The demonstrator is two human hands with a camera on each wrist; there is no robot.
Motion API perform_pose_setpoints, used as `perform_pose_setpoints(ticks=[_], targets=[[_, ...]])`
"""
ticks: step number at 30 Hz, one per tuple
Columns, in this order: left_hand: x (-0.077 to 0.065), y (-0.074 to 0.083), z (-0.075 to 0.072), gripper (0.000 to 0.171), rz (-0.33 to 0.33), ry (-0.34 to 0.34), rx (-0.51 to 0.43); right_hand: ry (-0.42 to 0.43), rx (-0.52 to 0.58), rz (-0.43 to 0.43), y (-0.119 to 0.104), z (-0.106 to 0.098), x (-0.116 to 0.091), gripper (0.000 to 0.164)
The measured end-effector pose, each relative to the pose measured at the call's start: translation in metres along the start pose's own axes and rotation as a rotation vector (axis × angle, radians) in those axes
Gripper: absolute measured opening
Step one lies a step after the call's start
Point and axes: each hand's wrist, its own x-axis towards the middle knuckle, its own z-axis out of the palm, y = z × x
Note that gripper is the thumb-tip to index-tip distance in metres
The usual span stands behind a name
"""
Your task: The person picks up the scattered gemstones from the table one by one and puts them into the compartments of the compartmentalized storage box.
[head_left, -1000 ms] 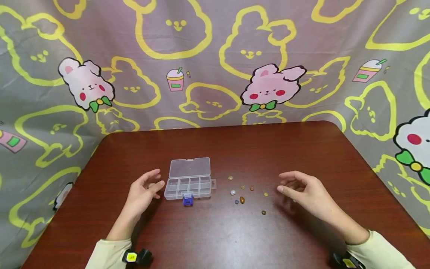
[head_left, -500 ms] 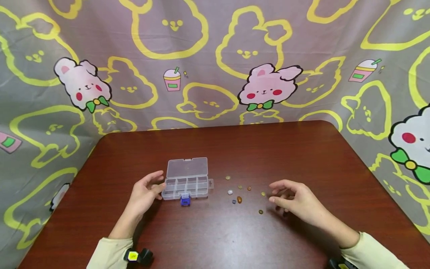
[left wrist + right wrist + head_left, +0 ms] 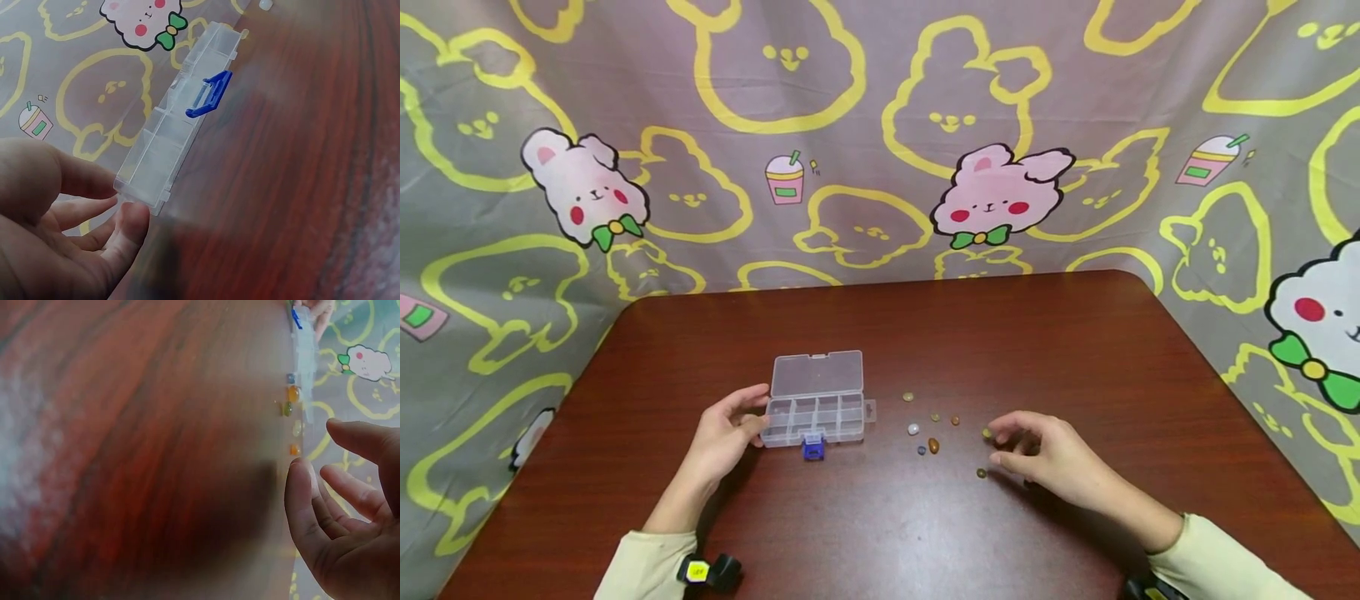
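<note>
A clear plastic compartment box [image 3: 816, 417] with a blue latch [image 3: 814, 448] lies on the table, its lid [image 3: 817, 374] raised at the back. My left hand [image 3: 730, 425] is at the box's left end; in the left wrist view its thumb and index fingertips touch the end and corner without curling round it. To the right of the box lie several small beads, among them a white bead [image 3: 913, 429], a brown oval bead [image 3: 934, 446] and a dark green bead [image 3: 981, 472]. My right hand [image 3: 1048, 450] hovers, thumb and fingers apart, its index fingertip beside a yellow-green bead [image 3: 987, 433].
A dark reddish-brown table [image 3: 880, 533] bears everything. Behind it and at both sides hangs a grey curtain [image 3: 865, 75] with yellow outlines and cartoon rabbits. A small blue bead [image 3: 921, 450] and an orange bead [image 3: 955, 420] lie among the others.
My right hand has moved left and lower, toward the yellow-green bead. My left hand has come a little right and reached the box's end. The head view has shifted slightly.
</note>
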Motion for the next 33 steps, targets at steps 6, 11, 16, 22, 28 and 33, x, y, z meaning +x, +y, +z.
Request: perform_pose_setpoints(ticks=[6,11,16,22,28,33], targets=[[0.0,-0.003,0.0,0.046,-0.005,-0.013,0.015,-0.009,-0.058,-0.011,0.002,0.004,0.0,0.029],[-0.001,-0.004,0.0,0.046,-0.013,-0.028,0.022,-0.012,-0.096,-0.029,0.002,0.006,0.001,0.028],[-0.003,-0.003,0.0,0.046,-0.018,-0.033,0.031,0.0,-0.175,-0.064,0.002,0.01,0.002,0.027],[-0.001,-0.003,0.0,0.045,-0.015,-0.032,0.035,0.013,-0.223,-0.093,0.002,0.011,0.004,0.026],[-0.001,-0.004,0.0,0.045,-0.02,-0.029,0.042,0.001,-0.242,-0.094,0.0,0.012,0.005,0.025],[-0.001,-0.005,-0.001,0.045,-0.019,-0.035,0.047,-0.002,-0.256,-0.098,-0.001,0.014,0.005,0.023]])
